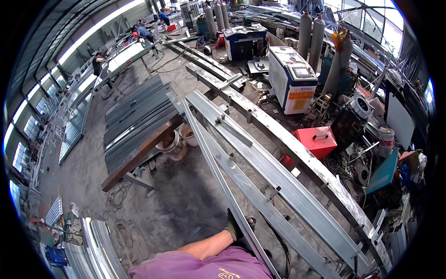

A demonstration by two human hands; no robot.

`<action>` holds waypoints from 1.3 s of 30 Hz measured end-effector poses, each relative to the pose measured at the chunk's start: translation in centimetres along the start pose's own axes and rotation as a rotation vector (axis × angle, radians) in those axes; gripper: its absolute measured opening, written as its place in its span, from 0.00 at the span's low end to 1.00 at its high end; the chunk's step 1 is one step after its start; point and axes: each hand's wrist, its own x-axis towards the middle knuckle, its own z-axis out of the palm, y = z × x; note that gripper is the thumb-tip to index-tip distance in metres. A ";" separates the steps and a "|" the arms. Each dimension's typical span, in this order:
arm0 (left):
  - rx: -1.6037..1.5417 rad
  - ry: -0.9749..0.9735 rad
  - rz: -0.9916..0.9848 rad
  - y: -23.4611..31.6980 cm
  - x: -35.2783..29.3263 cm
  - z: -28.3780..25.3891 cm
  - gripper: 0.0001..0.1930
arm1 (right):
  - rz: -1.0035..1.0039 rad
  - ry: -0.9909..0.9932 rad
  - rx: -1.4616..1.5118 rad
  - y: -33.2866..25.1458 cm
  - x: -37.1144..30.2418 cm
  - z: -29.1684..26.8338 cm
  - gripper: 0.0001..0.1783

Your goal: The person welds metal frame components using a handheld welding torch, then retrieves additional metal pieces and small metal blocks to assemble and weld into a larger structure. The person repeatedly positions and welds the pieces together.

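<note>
My left hand, in a dark glove, reaches in from the lower edge and is closed around a long, narrow metal profile. Fingertips show on the profile's far side; the rest of the fingers are hidden behind it. This profile slants from near my body up to the far end of a rack. Just right of it lies a flat steel bar, and beyond that a wide ribbed galvanized profile. A short metal piece rests across the ribbed one. My right hand does not show.
A rusty beam and a long pale-topped beam flank the profiles. Buckets stand beneath the rusty one. To the right are a red box, a white-and-blue machine and gas cylinders. Stacked grey panels lie left; people work far off.
</note>
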 end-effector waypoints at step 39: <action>-0.121 -0.133 0.215 -1.9 6.6 0.6 0.41 | -0.176 -0.196 -0.297 -11.3 12.8 -11.5 0.33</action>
